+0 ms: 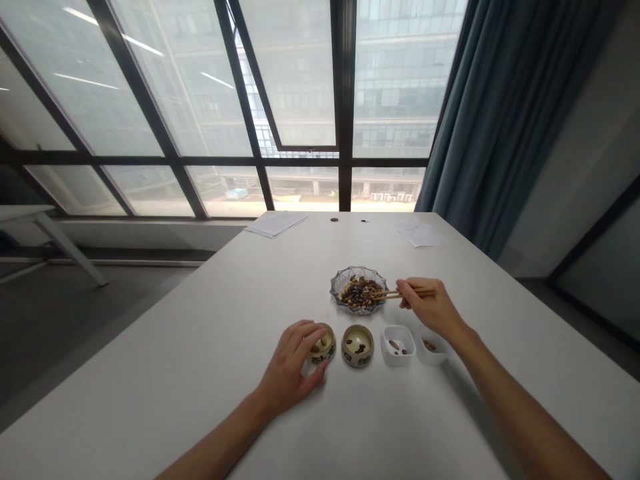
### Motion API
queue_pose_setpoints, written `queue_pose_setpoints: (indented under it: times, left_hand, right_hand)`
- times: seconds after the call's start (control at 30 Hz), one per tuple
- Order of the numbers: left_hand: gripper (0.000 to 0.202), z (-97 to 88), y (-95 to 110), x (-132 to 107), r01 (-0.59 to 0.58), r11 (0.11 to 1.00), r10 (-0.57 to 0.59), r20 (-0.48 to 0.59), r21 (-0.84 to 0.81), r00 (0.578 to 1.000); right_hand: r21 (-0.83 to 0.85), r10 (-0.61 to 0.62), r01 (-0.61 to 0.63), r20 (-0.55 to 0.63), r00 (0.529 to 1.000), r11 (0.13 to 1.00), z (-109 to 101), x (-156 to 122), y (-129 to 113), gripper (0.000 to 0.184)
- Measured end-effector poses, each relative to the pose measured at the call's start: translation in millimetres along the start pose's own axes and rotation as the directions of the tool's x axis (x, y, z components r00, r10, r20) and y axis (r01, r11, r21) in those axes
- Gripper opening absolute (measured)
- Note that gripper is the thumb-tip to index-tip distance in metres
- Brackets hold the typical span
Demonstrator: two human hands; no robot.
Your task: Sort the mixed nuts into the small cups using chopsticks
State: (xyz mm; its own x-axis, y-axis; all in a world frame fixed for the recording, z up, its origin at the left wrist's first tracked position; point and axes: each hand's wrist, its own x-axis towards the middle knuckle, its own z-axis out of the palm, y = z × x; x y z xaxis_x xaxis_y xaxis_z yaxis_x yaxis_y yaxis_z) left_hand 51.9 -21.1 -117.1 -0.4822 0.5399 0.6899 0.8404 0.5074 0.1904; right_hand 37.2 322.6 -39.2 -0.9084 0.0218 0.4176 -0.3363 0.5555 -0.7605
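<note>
Right hand (431, 308) pinches 2 chopsticks (391, 294) over dish (335, 288); left hand (293, 368) apparently cups bowl (325, 348).

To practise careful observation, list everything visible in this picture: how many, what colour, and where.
table: one, white, fills the foreground
glass dish: one, clear, mid-table, holds dark and pale beans
chopsticks: one pair, wooden, tips in the dish
tan bowls: two, in front of the dish
white cups: two, right of the bowls, a few bits inside
papers: two, white, table's far end
window: one, dark-framed, beyond the table
curtain: one, teal, right of the window
left hand: one, cupping the leftmost tan bowl
right hand: one, holding the chopsticks
</note>
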Motion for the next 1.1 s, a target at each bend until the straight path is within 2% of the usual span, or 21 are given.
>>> queue_pose_setpoints:
  times: [0.27,0.53,0.67,0.8,0.9,1.0,1.03,1.1]
  left_hand:
    - [0.051,1.0,-4,-1,0.047,0.999,-0.047,-0.024,-0.006,0.999]
    - [0.052,2.6,-6,-3,0.098,0.994,-0.098,0.008,-0.054,0.995]
    - [0.050,3.2,-7,-4,0.102,0.993,-0.100,0.032,-0.063,0.995]
    - [0.051,1.4,-7,-2,0.080,0.996,-0.079,0.041,-0.034,0.996]
    - [0.053,-2.6,2,2,0.045,0.999,-0.045,0.042,-0.008,0.998]
    - [0.045,-4.0,21,8,-0.006,1.000,0.007,0.069,-0.008,0.998]
    - [0.037,-2.6,30,10,-0.033,0.999,0.034,0.104,-0.013,0.994]
    - [0.017,4.2,50,13,-0.081,0.996,0.086,0.241,-0.031,0.967]
  right_hand:
    - [-0.052,-0.052,0.050,-0.043,0.998,0.997,0,0,8,0.055]
    - [0.055,-0.013,0.023,-0.180,0.984,0.998,2,-1,10,0.058]
    - [0.054,-0.033,0.045,-0.218,0.976,0.997,-6,-1,1,0.057]
    - [0.002,-0.065,0.068,-0.261,0.963,0.998,-21,-5,-19,0.058]
    - [-0.019,-0.079,0.077,-0.280,0.957,0.997,-34,-14,-37,0.059]
    - [-0.028,-0.078,0.074,-0.233,0.969,0.997,-47,-25,-53,0.060]
    - [-0.035,-0.081,0.076,-0.196,0.977,0.997,-51,-29,-57,0.059]
    - [-0.045,-0.088,0.084,-0.104,0.991,0.995,-58,-36,-61,0.058]
